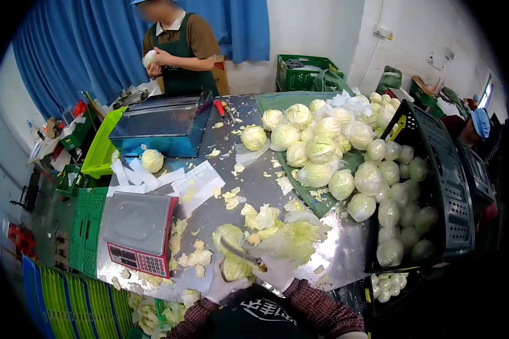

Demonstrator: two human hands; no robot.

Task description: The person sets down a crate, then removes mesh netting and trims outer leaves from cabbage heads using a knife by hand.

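Note:
My right hand [277,272], in a white glove, grips a knife [236,250] with a curved blade that points up and left. My left hand [223,283], also gloved, is closed around the side of a cabbage [236,268] close to my apron. Just beyond it a second pale green cabbage [227,237] sits on the metal table, partly behind the blade. Loose cabbage leaves [291,240] lie in a heap to the right of the knife. Where the blade meets the held cabbage, I cannot tell whether it is cutting in.
A scale [136,223] stands at left, behind it a wrapping machine [158,127]. Piled cabbages [322,148] cover a green cloth. A tilted dark crate [444,186] holds wrapped cabbages [389,213]. Across the table a person [184,53] holds a cabbage. A red-handled tool [219,108] lies there.

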